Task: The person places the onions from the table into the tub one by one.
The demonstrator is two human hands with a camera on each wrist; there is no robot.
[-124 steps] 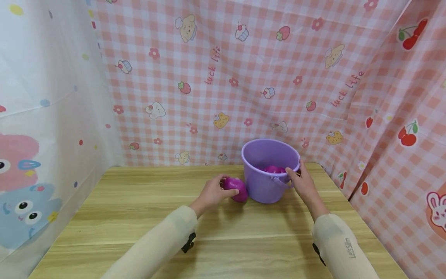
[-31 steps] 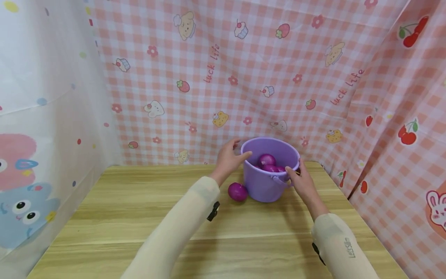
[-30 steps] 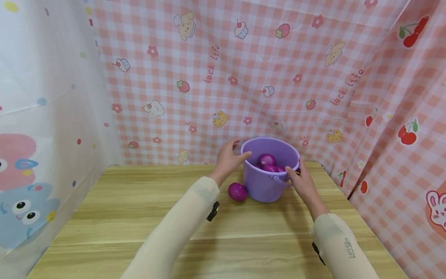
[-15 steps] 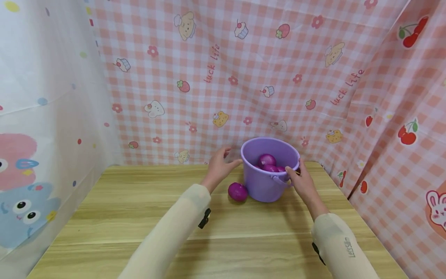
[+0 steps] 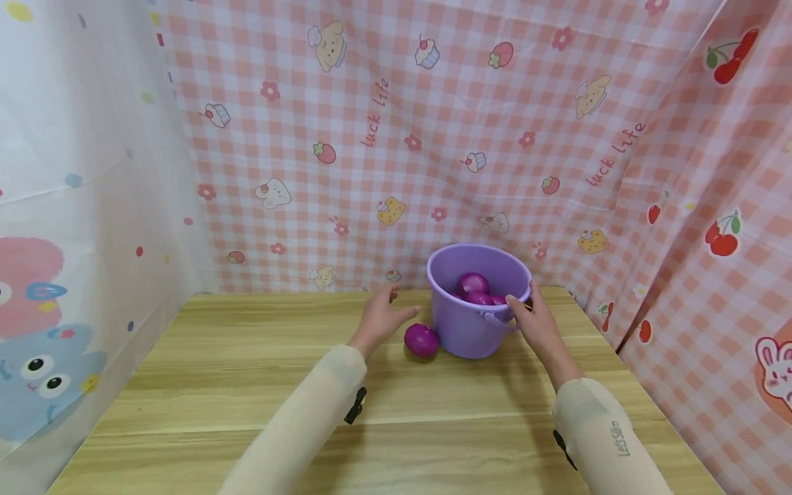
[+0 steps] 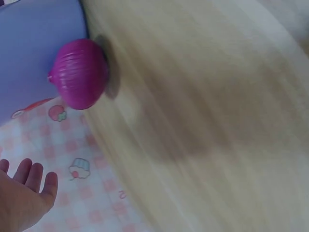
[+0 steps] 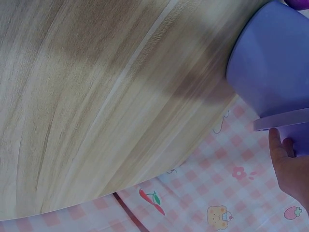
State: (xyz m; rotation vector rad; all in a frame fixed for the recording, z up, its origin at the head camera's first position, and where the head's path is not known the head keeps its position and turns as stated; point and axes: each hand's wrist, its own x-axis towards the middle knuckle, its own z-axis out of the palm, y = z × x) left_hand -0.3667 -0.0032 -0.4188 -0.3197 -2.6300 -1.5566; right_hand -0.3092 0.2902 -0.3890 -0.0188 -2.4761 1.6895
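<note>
A purple bucket (image 5: 470, 330) stands upright towards the back right of the table. My right hand (image 5: 537, 323) grips its right rim, thumb on the near edge; the right wrist view shows those fingertips at the rim (image 7: 285, 118). Several glossy purple onions (image 5: 474, 284) lie inside, partly hidden by the wall. One more onion (image 5: 422, 341) sits on the table against the bucket's left side, its pointed tip visible in the left wrist view. Just left of and above it hovers my left hand (image 5: 379, 322), fingers spread and holding nothing.
The wooden table (image 5: 260, 399) ends at a pink checked curtain (image 5: 346, 172) close behind the bucket. A white curtain (image 5: 111, 227) hangs along the left side, and more checked cloth (image 5: 699, 295) along the right.
My left hand released an onion beside the bucket, went up to the left rim, then came back down and left towards that onion. More onions show in the bucket; my right hand stayed put.
</note>
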